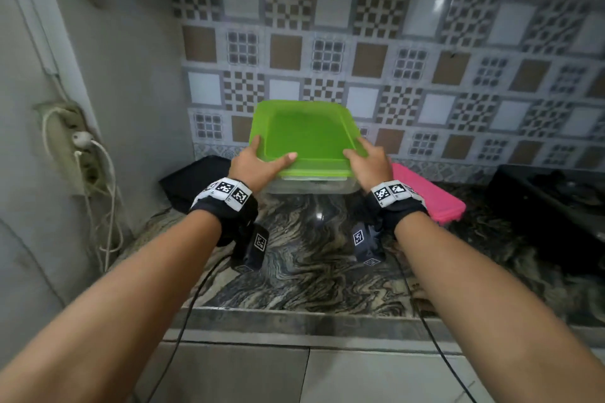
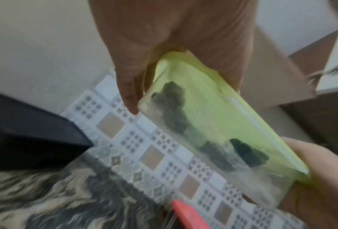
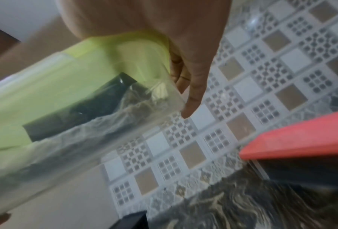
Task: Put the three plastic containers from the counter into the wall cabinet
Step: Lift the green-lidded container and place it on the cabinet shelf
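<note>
A clear plastic container with a green lid (image 1: pixel 304 134) hangs above the marbled counter (image 1: pixel 304 258), tilted toward me, with dark items inside it. My left hand (image 1: pixel 258 163) grips its left near corner, thumb on the lid. My right hand (image 1: pixel 370 163) grips the right near corner the same way. The left wrist view shows the container (image 2: pixel 213 124) between my left hand (image 2: pixel 164 38) and the other palm. In the right wrist view the container (image 3: pixel 66 100) sits below my right hand (image 3: pixel 174 31). A pink-lidded container (image 1: pixel 429 196) lies on the counter to the right. A black container (image 1: pixel 193 180) sits at the back left.
A power strip with white cables (image 1: pixel 72 147) hangs on the left wall. A dark appliance (image 1: pixel 550 206) occupies the counter's right end. The patterned tile backsplash (image 1: pixel 393 59) stands close behind. A white cabinet door with a handle (image 2: pixel 332 71) shows above.
</note>
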